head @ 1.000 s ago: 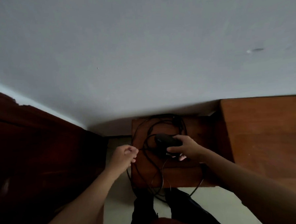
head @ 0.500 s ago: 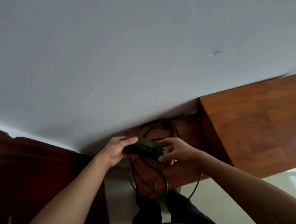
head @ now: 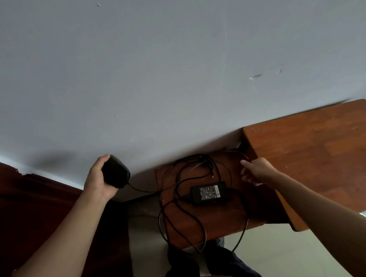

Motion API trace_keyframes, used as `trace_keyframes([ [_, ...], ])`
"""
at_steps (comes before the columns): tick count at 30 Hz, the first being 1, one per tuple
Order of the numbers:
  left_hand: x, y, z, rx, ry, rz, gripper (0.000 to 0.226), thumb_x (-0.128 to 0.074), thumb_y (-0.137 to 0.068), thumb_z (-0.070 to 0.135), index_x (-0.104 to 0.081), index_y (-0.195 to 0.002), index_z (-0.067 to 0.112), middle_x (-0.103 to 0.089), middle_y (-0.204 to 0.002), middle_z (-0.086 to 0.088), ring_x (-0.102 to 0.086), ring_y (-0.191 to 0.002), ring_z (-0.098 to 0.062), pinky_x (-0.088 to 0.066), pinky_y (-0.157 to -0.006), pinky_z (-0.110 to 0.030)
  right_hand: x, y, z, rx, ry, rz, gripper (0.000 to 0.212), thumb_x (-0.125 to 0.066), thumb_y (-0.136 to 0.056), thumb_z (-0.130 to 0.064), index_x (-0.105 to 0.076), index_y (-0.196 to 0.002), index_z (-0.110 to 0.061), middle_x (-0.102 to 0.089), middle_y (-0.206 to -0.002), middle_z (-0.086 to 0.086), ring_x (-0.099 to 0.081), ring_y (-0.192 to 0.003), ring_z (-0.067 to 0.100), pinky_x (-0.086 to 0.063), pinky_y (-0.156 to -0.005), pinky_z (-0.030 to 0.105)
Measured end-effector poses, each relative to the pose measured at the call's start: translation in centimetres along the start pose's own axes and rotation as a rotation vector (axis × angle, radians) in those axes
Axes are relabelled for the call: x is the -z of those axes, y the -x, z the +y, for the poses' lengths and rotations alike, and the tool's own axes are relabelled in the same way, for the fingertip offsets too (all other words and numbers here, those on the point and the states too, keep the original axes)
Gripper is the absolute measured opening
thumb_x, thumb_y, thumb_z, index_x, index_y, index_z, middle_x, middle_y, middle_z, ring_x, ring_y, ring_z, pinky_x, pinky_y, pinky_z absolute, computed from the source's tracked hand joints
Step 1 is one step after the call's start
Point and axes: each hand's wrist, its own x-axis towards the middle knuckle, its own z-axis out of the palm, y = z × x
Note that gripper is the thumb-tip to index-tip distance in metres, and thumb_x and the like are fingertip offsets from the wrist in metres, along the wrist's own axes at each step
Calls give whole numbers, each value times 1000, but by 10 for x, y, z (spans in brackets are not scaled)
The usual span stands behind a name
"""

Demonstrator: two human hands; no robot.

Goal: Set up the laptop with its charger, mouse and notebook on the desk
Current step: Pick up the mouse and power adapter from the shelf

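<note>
Fingers (head: 104,159) of the left hand (head: 97,180) curl round a black mouse (head: 116,171) and grip it, raised in front of the grey wall (head: 174,64), at ten o'clock from the low wooden table (head: 203,224). The mouse cord (head: 138,188) leaves the mouse's lower end and runs toward four o'clock, down to the table's left edge. Beyond that forearm, at nine o'clock of the view, stands dark wooden furniture (head: 22,199).

On the low table the charger brick (head: 209,192) lies flat, label up, near the middle. Black cables (head: 177,177) loop loosely about it, and some loops hang over the near edge at six o'clock, in front of dark trousers (head: 184,265). A barrel plug (head: 211,176) lies on the table at twelve o'clock from the brick.

The right hand (head: 259,170) hovers at two o'clock from the brick, its fingers loosely curled and their tips meeting a thin cable loop (head: 239,154). Whether they pinch it I cannot tell. At three o'clock stands the taller desk (head: 316,152) of brown boards, its corner just beside the low table. Pale floor (head: 289,249) shows at six o'clock from the desk.
</note>
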Motion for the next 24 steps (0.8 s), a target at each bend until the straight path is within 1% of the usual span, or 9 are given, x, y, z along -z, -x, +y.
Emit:
trace_keyframes([
  [4,-17,17,-28,118,-317,-72,19,-73,-77,36,-65,-79,18,-65,-65,-7,-63,-62,-25,-54,-57,-32,-4,13,-51,-17,-379,-243,43,-48,-97,-47,-57,-72,-13,-53,-47,-1,-42,-34,9,-30,-35,16],
  [7,-32,26,-47,79,-516,-204,32,-80,-62,32,-70,-83,11,-70,-70,-11,-67,-59,-26,-54,-53,-30,-4,14,-79,59,-536,-400,38,-49,-97,-45,-55,-75,-14,-46,-50,-2,-36,-35,8,-24,-32,16],
  [11,-43,31,-68,26,-582,-262,27,-81,-65,27,-73,-85,10,-72,-69,-8,-69,-57,-21,-52,-51,-25,-12,3,-85,95,-677,-301,15,-55,-97,-25,-60,-90,-12,-59,-68,4,-50,-45,10,-39,-37,18],
  [13,-40,29,-77,26,-571,-226,31,-81,-69,24,-72,-93,7,-71,-80,-13,-68,-64,-27,-53,-56,-30,-19,-7,-72,79,-613,-203,5,-56,-95,-10,-58,-91,-12,-63,-75,7,-55,-54,12,-43,-41,18],
  [15,-36,26,-84,46,-549,-170,33,-81,-71,21,-70,-98,6,-69,-84,-16,-66,-68,-30,-54,-58,-34,-31,-19,-53,54,-503,-124,10,-55,-93,-1,-59,-89,-9,-62,-73,8,-57,-55,13,-42,-40,18],
  [18,-29,24,-93,94,-489,-101,21,-79,-74,18,-68,-89,8,-69,-81,-14,-67,-68,-29,-54,-58,-34,-51,-38,-26,90,-246,-5,11,-56,-92,-1,-61,-83,-6,-56,-47,0,-48,-34,6,-34,-32,15],
  [19,-27,22,-96,114,-467,-80,16,-77,-75,17,-67,-85,10,-70,-78,-12,-68,-67,-29,-54,-57,-33,-56,-48,-18,110,-130,18,12,-60,-91,-6,-63,-79,-8,-58,-49,0,-51,-38,7,-38,-36,18],
  [21,-21,21,-103,149,-403,-43,7,-72,-80,14,-66,-78,11,-71,-66,-8,-70,-59,-25,-55,-51,-31,-67,-63,-4,127,91,-19,12,-72,-84,-22,-65,-80,-13,-64,-72,6,-59,-61,17,-47,-56,28],
  [24,-14,20,-111,179,-275,12,12,-63,-86,9,-62,-74,12,-69,-66,-9,-69,-62,-25,-56,-52,-31,-87,-70,13,100,403,-189,68,-80,-65,-56,-61,-115,-13,-64,-109,8,-63,-101,27,-48,-80,31],
])
